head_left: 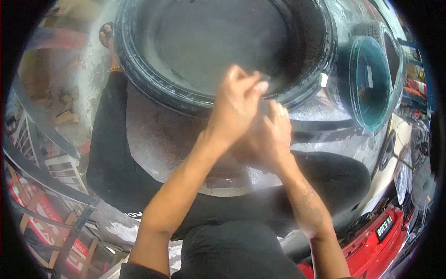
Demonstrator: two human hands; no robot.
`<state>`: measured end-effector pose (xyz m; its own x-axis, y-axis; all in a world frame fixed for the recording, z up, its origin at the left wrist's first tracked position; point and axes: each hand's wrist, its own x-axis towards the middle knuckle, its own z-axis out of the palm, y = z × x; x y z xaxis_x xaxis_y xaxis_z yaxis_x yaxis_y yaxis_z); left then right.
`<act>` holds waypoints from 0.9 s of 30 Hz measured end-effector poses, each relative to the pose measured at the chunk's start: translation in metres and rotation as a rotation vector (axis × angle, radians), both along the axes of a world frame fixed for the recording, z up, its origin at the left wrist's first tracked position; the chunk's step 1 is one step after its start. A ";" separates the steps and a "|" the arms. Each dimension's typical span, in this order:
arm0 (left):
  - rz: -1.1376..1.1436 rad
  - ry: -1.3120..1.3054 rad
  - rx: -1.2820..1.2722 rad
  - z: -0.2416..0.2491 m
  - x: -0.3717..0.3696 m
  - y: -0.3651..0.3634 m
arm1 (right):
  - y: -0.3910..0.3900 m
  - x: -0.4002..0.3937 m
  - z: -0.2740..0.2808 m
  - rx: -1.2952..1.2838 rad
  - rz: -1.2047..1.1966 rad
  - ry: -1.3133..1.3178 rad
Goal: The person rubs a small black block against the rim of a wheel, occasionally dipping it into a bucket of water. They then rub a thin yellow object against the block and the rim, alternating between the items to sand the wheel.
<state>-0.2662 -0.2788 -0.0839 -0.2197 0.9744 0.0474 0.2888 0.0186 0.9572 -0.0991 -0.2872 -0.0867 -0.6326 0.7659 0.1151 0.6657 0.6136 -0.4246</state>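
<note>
A large black ring [223, 103], like a tyre or wheel barrel lying flat, stands between my spread legs. My left hand [234, 104] is over its near edge, fingers pinched together around something small and dark [265, 78] that is blurred. Close beside it, slightly lower and to the right, my right hand [276, 132] is curled at the near edge of the ring. What its fingers hold, if anything, is hidden. The hands nearly touch each other. A small white patch [324, 80] marks the ring's right rim.
To the right stand a teal ring [355, 83] and a treaded tyre [371, 29]. A red car panel with a number plate [383, 228] lies at the lower right. Dark metal frames [44, 174] and red printed boxes [42, 218] are on the left.
</note>
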 end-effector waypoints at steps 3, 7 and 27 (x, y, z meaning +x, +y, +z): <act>-0.047 0.026 0.020 0.017 -0.008 -0.032 | -0.005 0.010 -0.017 0.031 0.020 0.019; -0.060 0.003 -0.020 0.021 -0.013 -0.049 | -0.001 0.005 -0.015 -0.091 0.011 0.084; -0.048 -0.004 0.006 0.024 -0.006 -0.051 | -0.006 0.011 -0.021 -0.001 0.032 0.075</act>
